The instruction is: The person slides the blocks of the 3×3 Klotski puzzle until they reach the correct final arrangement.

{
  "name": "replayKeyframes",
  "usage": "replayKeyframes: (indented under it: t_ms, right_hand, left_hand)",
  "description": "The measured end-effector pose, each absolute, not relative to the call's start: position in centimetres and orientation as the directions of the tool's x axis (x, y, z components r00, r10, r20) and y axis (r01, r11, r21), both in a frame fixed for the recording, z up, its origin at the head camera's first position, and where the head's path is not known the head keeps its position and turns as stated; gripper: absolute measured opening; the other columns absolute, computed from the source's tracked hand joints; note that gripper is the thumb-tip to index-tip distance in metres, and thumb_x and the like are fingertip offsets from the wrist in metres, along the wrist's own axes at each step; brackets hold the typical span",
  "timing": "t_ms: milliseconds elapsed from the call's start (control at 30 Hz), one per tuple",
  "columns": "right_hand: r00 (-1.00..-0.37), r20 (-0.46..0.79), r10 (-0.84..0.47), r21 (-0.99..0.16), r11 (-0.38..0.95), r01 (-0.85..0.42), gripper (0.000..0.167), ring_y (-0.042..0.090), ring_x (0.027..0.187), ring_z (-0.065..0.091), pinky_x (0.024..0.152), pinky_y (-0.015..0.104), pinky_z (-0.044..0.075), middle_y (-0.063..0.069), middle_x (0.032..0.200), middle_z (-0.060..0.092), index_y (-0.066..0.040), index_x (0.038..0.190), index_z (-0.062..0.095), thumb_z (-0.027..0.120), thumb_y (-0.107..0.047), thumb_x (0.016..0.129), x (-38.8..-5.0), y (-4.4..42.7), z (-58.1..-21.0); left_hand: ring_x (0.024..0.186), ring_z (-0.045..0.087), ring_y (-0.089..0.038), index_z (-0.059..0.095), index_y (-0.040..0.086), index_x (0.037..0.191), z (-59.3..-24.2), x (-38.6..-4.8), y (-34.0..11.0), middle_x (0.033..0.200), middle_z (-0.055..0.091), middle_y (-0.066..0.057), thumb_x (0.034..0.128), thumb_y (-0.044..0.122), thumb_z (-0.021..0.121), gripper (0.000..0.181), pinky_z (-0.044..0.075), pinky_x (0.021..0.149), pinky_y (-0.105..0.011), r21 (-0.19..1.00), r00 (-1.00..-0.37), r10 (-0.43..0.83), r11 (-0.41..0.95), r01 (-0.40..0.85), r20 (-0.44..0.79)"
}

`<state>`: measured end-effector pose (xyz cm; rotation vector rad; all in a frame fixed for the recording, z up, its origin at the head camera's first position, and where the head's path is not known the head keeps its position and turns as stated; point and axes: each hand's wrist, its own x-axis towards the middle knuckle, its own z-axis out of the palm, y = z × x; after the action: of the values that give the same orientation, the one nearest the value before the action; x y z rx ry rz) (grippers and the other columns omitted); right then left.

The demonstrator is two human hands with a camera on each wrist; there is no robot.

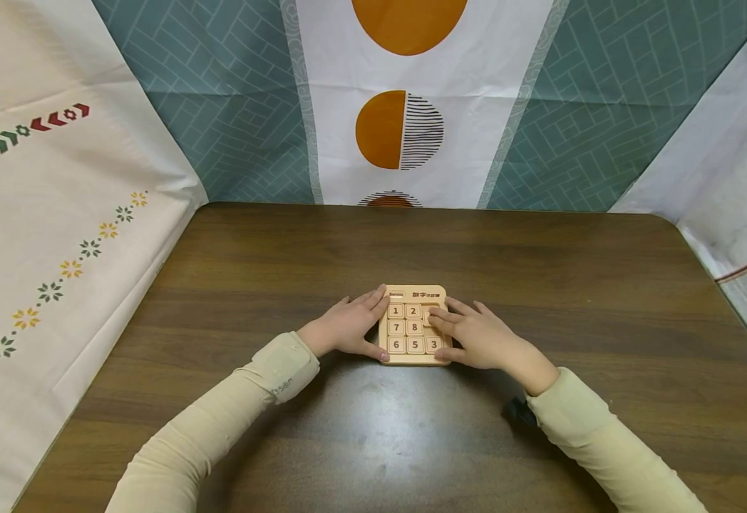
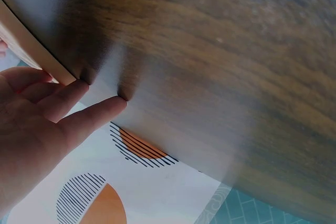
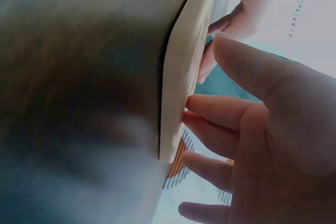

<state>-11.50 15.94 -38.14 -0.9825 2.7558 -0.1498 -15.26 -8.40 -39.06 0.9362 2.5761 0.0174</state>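
Head view: one number puzzle (image 1: 415,360) central on one table (image 1: 284,256), seven tiles (image 1: 415,327) readable; left hand (image 1: 348,325), thumb and fingers apart, touches its left edge; right hand (image 1: 481,338), likewise apart, its right side

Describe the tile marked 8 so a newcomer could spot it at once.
On the dark wooden table, find the pale number board between the left hand and right hand. In its middle column, the tile marked 8 sits between the 2 tile and the 5 tile. Its printed 8 sets it apart from both.
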Motion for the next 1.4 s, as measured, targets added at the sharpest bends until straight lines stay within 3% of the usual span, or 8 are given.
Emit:
replayKeyframes:
  t_ms: [433, 933, 1400]
  right_hand:
    - [-0.762, -0.172, -0.625, -0.191, 0.780, -0.596, 0.064, 0.034, 0.134, 0.021, 0.096, 0.063, 0.022, 0.008, 0.143, 0.035, -0.006, 0.138, 0.041, 0.057, -0.042, 0.087, -12.2, 16.0, -38.3]
    - [-0.715, -0.128, -0.687, -0.171, 0.726, -0.667, 0.058, 0.033, 0.130, 0.030, 0.096, 0.061, 0.024, 0.008, 0.135, 0.046, -0.007, 0.130, 0.052, 0.060, -0.042, 0.085, -8.3, 16.6, -37.7]
    - [-0.751, -0.108, -0.651, -0.123, 0.758, -0.640, 0.065, 0.031, 0.133, 0.024, 0.097, 0.062, 0.023, 0.006, 0.141, 0.040, -0.007, 0.135, 0.045, 0.059, -0.045, 0.084, -9.5, 16.4, -38.8]
  left_hand:
    - [0.137, 0.014, -0.024, 0.015, 0.003, 0.146, -39.3, -15.3, -8.5, 0.152, 0.001, -0.012, 0.0725, 0.068, 0.057, 0.106, 0.025, 0.101, -0.053, 0.137, -0.697, 0.622, 0.773, 0.619, -0.357]
    - [0.137, 0.012, -0.024, 0.014, 0.004, 0.146, -39.2, -15.3, -8.5, 0.152, 0.000, -0.012, 0.0728, 0.067, 0.057, 0.106, 0.025, 0.101, -0.053, 0.139, -0.696, 0.620, 0.774, 0.618, -0.362]
    - [0.137, 0.013, -0.024, 0.014, 0.003, 0.146, -39.1, -15.2, -8.5, 0.152, 0.000, -0.011, 0.0728, 0.067, 0.057, 0.106, 0.025, 0.101, -0.053, 0.145, -0.695, 0.623, 0.773, 0.618, -0.360]
